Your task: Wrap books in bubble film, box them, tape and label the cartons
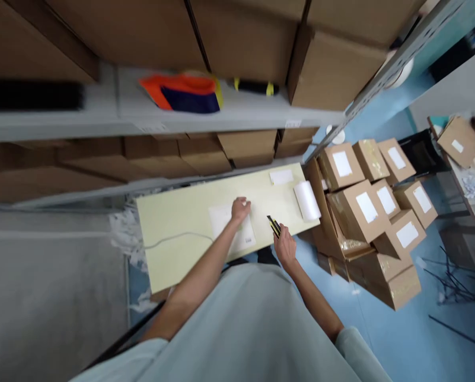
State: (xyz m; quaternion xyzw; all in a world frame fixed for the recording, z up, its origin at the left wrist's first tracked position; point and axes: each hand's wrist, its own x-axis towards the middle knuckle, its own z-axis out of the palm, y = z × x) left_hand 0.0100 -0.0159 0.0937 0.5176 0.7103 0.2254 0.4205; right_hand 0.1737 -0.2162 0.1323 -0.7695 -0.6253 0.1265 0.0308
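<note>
Shirt (247, 323), right hand (285, 246) holding cutter (275, 227), left hand (240, 210) at sheet (242, 237), print illegible

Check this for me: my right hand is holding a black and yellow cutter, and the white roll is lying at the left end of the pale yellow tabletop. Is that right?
Not quite: the head view shows the white roll at the right end of the pale yellow tabletop. Your right hand is holding a black and yellow cutter.

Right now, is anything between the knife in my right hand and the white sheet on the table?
Nothing visible blocks the gap between the knife in the right hand and the white sheet; only the left hand covers its far right corner.
</note>
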